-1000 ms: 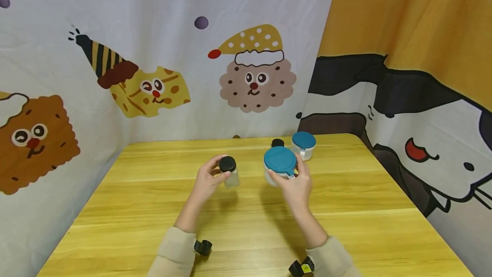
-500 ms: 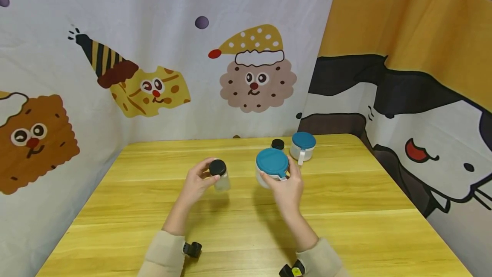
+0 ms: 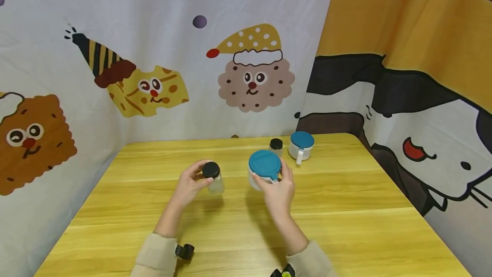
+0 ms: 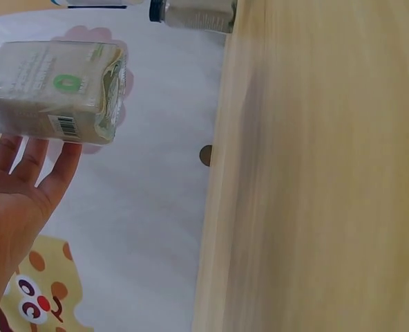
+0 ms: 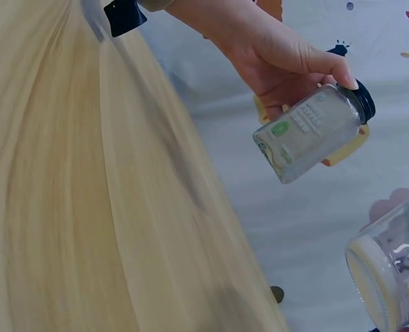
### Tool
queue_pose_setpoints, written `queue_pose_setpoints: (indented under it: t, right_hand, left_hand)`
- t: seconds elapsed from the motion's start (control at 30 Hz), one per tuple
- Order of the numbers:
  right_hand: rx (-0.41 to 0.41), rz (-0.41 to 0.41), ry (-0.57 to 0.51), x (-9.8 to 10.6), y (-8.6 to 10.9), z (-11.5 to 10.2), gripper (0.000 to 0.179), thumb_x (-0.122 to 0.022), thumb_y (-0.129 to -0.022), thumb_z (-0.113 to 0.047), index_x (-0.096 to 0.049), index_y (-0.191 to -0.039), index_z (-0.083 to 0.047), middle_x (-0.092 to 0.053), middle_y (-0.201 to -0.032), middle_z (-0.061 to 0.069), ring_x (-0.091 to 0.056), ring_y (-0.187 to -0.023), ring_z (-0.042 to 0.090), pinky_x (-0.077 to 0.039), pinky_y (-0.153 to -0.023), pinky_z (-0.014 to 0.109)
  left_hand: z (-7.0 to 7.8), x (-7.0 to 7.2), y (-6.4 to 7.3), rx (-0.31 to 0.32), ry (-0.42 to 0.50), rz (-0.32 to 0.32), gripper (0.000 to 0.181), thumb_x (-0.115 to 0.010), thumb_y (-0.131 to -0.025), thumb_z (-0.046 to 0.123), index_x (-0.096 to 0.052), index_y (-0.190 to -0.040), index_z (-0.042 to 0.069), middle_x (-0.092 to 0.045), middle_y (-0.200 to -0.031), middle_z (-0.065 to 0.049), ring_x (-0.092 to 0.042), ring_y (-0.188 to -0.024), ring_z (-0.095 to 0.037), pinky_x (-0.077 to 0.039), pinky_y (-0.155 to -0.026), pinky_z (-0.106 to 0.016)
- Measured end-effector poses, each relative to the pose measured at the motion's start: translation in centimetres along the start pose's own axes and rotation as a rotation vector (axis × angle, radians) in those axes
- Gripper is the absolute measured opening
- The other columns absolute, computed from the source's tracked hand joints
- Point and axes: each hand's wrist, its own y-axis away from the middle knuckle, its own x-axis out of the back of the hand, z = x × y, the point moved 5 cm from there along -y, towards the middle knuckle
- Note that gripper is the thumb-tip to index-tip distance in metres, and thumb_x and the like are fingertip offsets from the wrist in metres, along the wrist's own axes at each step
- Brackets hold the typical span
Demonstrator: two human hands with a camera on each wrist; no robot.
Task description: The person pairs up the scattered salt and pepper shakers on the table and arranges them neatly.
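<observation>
Left hand [image 3: 188, 186]: fingers gripping a black-capped clear jar [image 3: 216, 183], held above the worktop [image 3: 346, 225]; contents not determinable; cap cropped in left wrist view. Right hand [image 3: 279, 193]: fingers gripping a blue-lidded clear container [image 3: 264, 164], also raised; pale layer at base, nature unclear; cropped in right wrist view. Behind it: second black-capped jar [image 3: 276, 144], partly hidden; just right, handled blue-lidded cup [image 3: 301, 152]. Printed curtain [image 3: 165, 20] beyond.

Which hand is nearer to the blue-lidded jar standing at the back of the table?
Right: the right hand is in front of the back jar, slightly left; the left hand is much farther left.
</observation>
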Motion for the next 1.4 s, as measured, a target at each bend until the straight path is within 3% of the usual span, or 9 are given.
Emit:
queue_pose_setpoints:
  t: [0.17, 0.4, 0.67, 1.4]
  right_hand:
    - [-0.027, 0.013, -0.019, -0.4, 0.7, -0.2, 0.088, -0.093, -0.059, -0.029, -0.054, -0.130, 0.003, -0.057, -0.123, 0.016, -0.055, -0.109, 0.031, -0.046, -0.088, 0.051]
    - [-0.009, 0.036, 0.016, -1.0, 1.8, -0.4, 0.087, -0.093, -0.058, -0.032, -0.056, -0.129, 0.002, -0.058, -0.120, 0.016, -0.057, -0.107, 0.031, -0.047, -0.087, 0.052]
    - [-0.016, 0.050, 0.030, -1.6, 3.0, -0.2, 0.085, -0.093, -0.057, -0.033, -0.057, -0.127, -0.001, -0.059, -0.119, 0.013, -0.057, -0.108, 0.030, -0.047, -0.087, 0.052]
    - [-0.023, 0.043, 0.043, -3.2, 5.8, 0.0, 0.085, -0.093, -0.057, -0.032, -0.057, -0.126, 0.002, -0.058, -0.117, 0.014, -0.058, -0.106, 0.031, -0.049, -0.084, 0.053]
  left_hand:
    - [-0.2, 0.3, 0.3, -0.004, -0.002, -0.014, 0.039, -0.066, -0.081, -0.016, -0.056, -0.119, -0.013, -0.063, -0.111, -0.002, -0.056, -0.102, -0.005, -0.047, -0.083, -0.030]
    - [-3.3, 1.4, 0.9, 0.006, -0.021, -0.013, 0.041, -0.068, -0.082, -0.012, -0.057, -0.121, -0.008, -0.063, -0.113, -0.008, -0.057, -0.103, -0.009, -0.048, -0.082, -0.029]
    - [-3.6, 2.6, 1.7, -0.012, -0.019, -0.025, 0.040, -0.068, -0.082, -0.011, -0.057, -0.121, -0.008, -0.064, -0.113, -0.003, -0.058, -0.102, -0.010, -0.048, -0.081, -0.025]
    - [-4.3, 4.2, 2.7, 0.062, -0.016, -0.133, 0.041, -0.067, -0.082, -0.011, -0.052, -0.121, -0.015, -0.065, -0.102, 0.007, -0.060, -0.094, -0.009, -0.047, -0.084, -0.023]
